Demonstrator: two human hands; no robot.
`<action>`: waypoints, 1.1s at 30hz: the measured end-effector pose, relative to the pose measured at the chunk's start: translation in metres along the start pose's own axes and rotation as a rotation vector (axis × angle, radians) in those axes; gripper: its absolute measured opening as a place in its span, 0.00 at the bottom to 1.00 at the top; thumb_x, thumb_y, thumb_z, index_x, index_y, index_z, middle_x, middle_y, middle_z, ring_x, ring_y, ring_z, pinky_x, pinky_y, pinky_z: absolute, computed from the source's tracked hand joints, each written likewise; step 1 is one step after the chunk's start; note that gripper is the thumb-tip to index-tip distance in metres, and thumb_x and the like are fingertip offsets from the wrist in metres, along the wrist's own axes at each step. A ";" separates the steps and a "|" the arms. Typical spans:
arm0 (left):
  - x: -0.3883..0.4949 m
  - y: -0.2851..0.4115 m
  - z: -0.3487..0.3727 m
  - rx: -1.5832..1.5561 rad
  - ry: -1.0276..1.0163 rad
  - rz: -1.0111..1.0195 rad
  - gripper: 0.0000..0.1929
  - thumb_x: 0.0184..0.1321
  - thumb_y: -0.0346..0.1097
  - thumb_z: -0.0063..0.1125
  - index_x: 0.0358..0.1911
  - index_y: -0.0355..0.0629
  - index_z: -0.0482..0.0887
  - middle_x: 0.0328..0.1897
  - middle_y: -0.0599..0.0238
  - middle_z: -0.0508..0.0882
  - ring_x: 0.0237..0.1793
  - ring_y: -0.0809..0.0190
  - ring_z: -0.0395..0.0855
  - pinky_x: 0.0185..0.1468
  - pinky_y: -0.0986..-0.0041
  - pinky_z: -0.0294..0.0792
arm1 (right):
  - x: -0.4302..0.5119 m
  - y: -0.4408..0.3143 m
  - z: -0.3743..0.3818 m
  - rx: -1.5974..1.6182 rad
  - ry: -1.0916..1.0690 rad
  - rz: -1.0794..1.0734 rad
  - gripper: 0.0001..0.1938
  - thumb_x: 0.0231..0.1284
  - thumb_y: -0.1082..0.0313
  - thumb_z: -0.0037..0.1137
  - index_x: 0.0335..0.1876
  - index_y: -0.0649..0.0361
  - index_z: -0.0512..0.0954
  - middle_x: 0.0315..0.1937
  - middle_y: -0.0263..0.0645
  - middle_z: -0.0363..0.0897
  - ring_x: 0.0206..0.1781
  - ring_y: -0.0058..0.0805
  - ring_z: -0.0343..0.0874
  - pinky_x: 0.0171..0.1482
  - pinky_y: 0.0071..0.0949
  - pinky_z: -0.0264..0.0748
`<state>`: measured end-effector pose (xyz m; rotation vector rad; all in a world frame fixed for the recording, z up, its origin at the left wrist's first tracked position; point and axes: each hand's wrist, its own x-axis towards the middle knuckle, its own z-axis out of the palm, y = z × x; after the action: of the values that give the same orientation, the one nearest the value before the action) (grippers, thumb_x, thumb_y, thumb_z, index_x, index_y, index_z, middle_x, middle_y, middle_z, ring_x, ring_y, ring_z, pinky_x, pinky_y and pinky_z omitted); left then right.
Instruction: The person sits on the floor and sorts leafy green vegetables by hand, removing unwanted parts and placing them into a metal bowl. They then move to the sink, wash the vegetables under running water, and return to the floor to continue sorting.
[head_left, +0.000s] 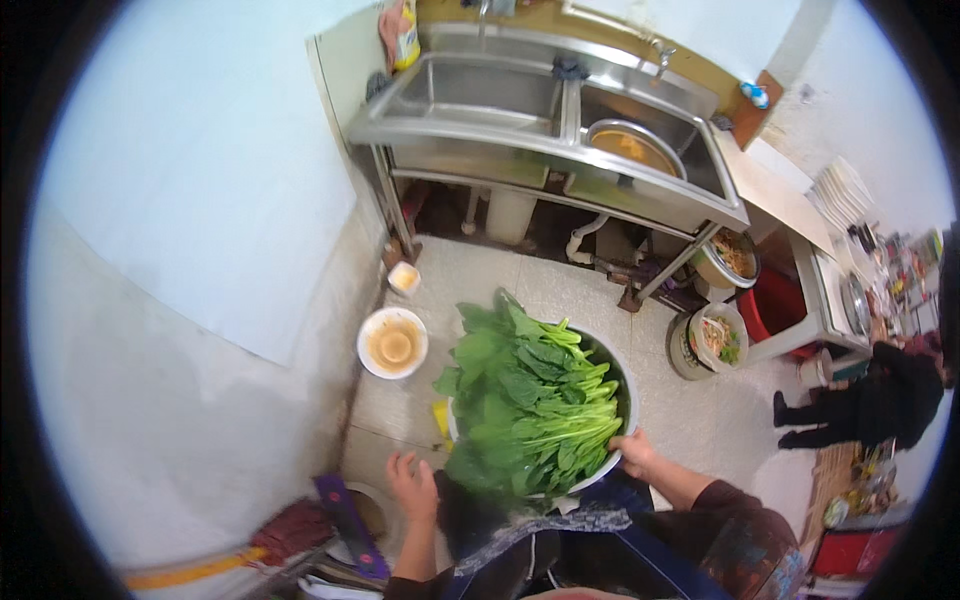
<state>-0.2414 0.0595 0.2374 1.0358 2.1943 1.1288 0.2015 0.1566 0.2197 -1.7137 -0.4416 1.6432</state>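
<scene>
My right hand grips the rim of a large metal basin in front of my body. Leafy greens with pale green stalks are heaped in it, their leaves spilling over the left side and partly blurred. To the left of the basin, my left hand is in the air with its fingers apart, holding nothing. Part of a yellow object peeks out beside the basin's left rim; what it is I cannot tell.
A stainless steel double sink stands ahead, a metal basin in its right bowl. Stained white bowl and small container sit by the left wall. Food scraps fill a bucket. A person stands at right.
</scene>
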 end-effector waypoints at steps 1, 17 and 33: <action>0.020 0.031 -0.026 0.014 0.001 0.082 0.16 0.67 0.36 0.61 0.55 0.39 0.83 0.72 0.41 0.71 0.71 0.39 0.70 0.70 0.56 0.66 | -0.025 -0.015 0.017 -0.004 0.106 -0.005 0.27 0.48 0.90 0.52 0.59 0.70 0.76 0.49 0.53 0.83 0.50 0.53 0.85 0.50 0.55 0.87; 0.294 0.447 -0.141 -0.081 -0.235 0.906 0.24 0.80 0.50 0.43 0.67 0.42 0.78 0.81 0.45 0.63 0.80 0.43 0.60 0.80 0.57 0.53 | -0.154 -0.333 0.210 -0.001 -0.184 -0.190 0.17 0.53 0.87 0.52 0.50 0.72 0.79 0.42 0.49 0.84 0.41 0.47 0.86 0.43 0.52 0.88; 0.576 0.533 0.109 -0.031 -0.162 0.609 0.21 0.81 0.44 0.41 0.60 0.35 0.82 0.72 0.44 0.75 0.73 0.46 0.71 0.76 0.60 0.60 | 0.225 -0.610 0.298 -0.115 -0.227 -0.214 0.14 0.52 0.81 0.54 0.45 0.69 0.80 0.30 0.40 0.81 0.23 0.32 0.79 0.19 0.33 0.75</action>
<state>-0.2997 0.7698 0.5846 1.7833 1.7684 1.2576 0.0807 0.8055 0.4953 -1.5061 -0.8133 1.6860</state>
